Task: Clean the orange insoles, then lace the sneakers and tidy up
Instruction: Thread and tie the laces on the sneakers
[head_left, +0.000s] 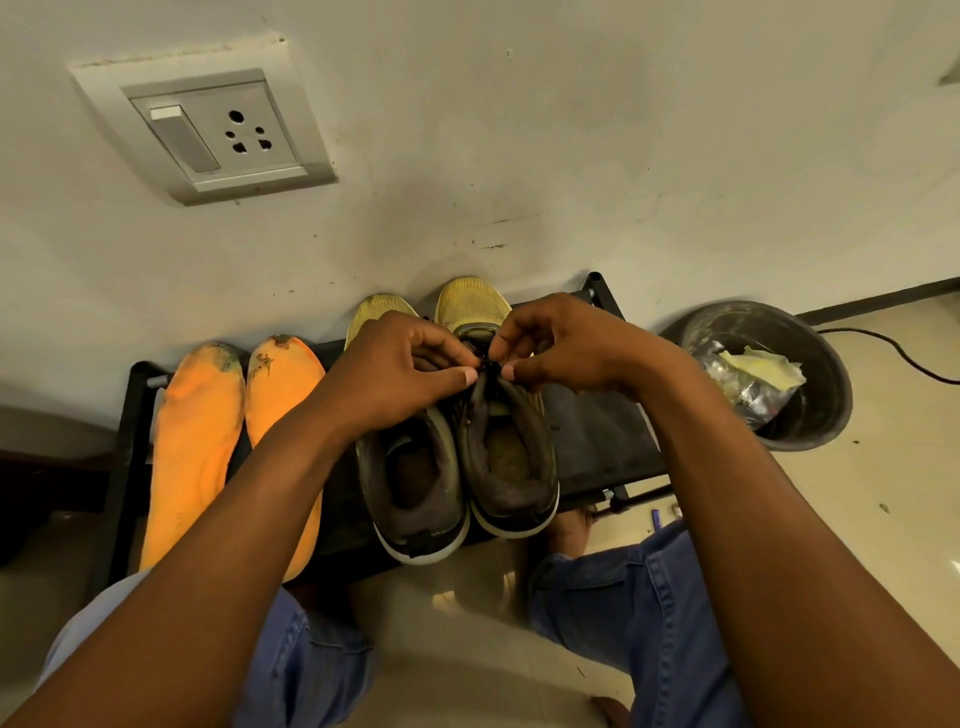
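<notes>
Insoles (195, 447) left of sneakers (506, 457); bin (826, 374) right; hands (395, 364) hide laces

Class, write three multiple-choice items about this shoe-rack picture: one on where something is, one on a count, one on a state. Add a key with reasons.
1. Where do the orange insoles lie?
A. inside the sneakers
B. on the rack, left of the sneakers
C. in the bucket

2. How many orange insoles show?
A. one
B. two
C. four

3. What are the two hands doing?
A. pinching the lace
B. resting flat on the rack
C. holding an insole

Key: 1 B, they lie on the black rack beside the sneakers. 2 B, a pair side by side. 3 A, left hand and right hand meet at the dark lace, fingers curled.
</notes>
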